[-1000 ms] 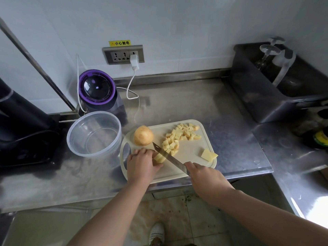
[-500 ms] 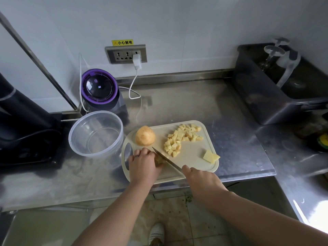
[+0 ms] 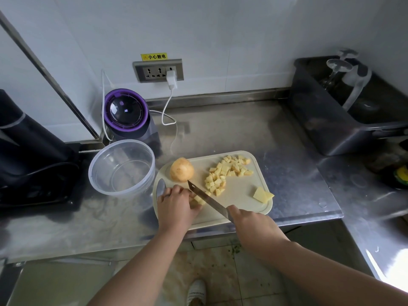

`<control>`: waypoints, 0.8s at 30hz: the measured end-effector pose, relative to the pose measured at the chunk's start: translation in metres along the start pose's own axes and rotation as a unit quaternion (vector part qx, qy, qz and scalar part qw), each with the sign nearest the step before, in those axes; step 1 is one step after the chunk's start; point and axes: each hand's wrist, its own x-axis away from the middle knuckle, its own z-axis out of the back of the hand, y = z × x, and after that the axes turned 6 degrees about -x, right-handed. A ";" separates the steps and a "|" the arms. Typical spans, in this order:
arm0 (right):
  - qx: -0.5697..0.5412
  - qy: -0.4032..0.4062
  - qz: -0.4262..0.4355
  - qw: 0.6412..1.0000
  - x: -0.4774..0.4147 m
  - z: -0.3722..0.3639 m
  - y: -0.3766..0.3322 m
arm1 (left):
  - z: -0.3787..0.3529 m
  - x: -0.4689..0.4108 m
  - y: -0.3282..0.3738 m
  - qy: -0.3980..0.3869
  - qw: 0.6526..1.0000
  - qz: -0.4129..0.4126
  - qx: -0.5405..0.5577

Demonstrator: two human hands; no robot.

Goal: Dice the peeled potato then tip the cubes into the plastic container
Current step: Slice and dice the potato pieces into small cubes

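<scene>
Low in the frame, the right hand keeps its grip clenched on the knife, the blade slanting up-left over the cutting board. Just left, the left hand has its grip curled on a potato piece against the blade. Beyond lie cubes and a potato half. The plastic container stands on the worktop, left of the board.

A yellow sticker on the far wall, just above the socket panel, carries a small warning triangle followed by the black characters 小心触电. A tiny lit mark glows on the lid of the blender at far left, too small to read.
</scene>
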 end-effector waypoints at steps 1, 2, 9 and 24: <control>0.004 0.003 0.006 1.000 0.000 -0.001 -0.001 | 0.001 0.000 -0.001 0.003 1.000 0.000 -0.001; 0.005 0.006 0.009 1.000 0.000 -0.001 -0.002 | 0.001 0.000 -0.001 0.003 1.000 -0.001 -0.004; 0.032 -0.009 0.004 0.999 -0.001 -0.002 -0.008 | 0.000 -0.004 0.001 -0.004 0.999 -0.007 -0.035; 0.007 -0.036 -0.027 0.999 -0.012 -0.002 -0.002 | 0.001 -0.009 0.002 -0.022 0.999 -0.033 -0.034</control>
